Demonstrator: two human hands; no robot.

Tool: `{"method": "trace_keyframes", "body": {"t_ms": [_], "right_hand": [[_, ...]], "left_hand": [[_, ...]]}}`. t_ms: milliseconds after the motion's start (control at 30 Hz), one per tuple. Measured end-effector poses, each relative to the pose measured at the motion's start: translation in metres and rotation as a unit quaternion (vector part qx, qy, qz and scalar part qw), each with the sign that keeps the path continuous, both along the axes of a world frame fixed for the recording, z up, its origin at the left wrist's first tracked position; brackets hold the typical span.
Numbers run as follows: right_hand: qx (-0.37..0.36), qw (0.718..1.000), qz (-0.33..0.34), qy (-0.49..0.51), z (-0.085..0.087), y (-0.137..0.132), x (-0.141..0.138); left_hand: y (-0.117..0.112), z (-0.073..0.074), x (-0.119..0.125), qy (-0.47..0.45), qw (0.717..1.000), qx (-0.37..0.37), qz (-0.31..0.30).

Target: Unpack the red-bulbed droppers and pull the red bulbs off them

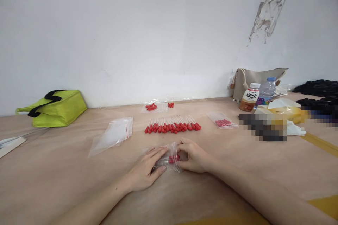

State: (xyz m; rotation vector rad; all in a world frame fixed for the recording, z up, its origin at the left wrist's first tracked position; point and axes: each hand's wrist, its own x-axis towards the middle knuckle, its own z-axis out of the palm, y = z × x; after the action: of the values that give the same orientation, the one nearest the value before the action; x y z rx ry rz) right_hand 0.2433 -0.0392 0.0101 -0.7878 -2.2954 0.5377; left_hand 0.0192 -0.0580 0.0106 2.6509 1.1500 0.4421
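Observation:
A clear zip bag (173, 147) lies on the table in front of me, with red-tipped sticks (173, 159) inside it. Flat on the bag's left part rests my left hand (146, 168), fingers stretched out. My right hand (194, 155) pinches the bag's right edge, close to the red tips. Just beyond my hands runs a row of red-tipped white sticks (173, 127), tips toward me. Left of the row is a stack of flat clear zip bags (116, 132). To its right lies a filled bag (223, 122) with red tips showing.
Red pieces (151, 107) on clear plastic sit near the wall. A lime-green bag (58, 109) stands at the left. At the right are a brown drink bottle (249, 97), a clear water bottle (268, 89), a beige bag (260, 75) and a yellow tissue pack (286, 110).

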Motion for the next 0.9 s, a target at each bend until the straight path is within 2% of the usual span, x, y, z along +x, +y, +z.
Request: {"method": "trace_keyframes", "body": {"t_ms": [133,300,400,500,633,733,833,900], "right_hand": [[-0.011,0.998,-0.041,-0.038,0.002,0.003,0.005],[-0.069,0.996,-0.022,-0.059,-0.001,0.007,0.006],[-0.077,0.995,-0.044,-0.052,-0.003,0.010,0.007],[-0.112,0.990,-0.068,-0.046,-0.002,0.013,0.013],[-0.178,0.982,-0.049,-0.033,0.000,0.016,0.019],[-0.179,0.983,-0.027,-0.034,0.000,0.016,0.020],[-0.179,0.982,-0.048,-0.034,-0.001,0.017,0.024],[-0.229,0.972,-0.057,-0.005,-0.001,0.020,0.030]], "left_hand": [[0.001,0.005,-0.008,0.039,0.998,-0.018,-0.040],[0.002,0.009,-0.013,0.075,0.992,-0.044,-0.094],[0.003,0.010,-0.015,0.073,0.988,-0.057,-0.123],[0.004,0.011,-0.016,0.073,0.986,-0.065,-0.136],[0.005,0.013,-0.017,0.069,0.983,-0.076,-0.152],[0.005,0.015,-0.016,0.078,0.982,-0.085,-0.153],[0.004,0.016,-0.016,0.098,0.980,-0.088,-0.149],[0.004,0.017,-0.016,0.103,0.980,-0.087,-0.149]]}}
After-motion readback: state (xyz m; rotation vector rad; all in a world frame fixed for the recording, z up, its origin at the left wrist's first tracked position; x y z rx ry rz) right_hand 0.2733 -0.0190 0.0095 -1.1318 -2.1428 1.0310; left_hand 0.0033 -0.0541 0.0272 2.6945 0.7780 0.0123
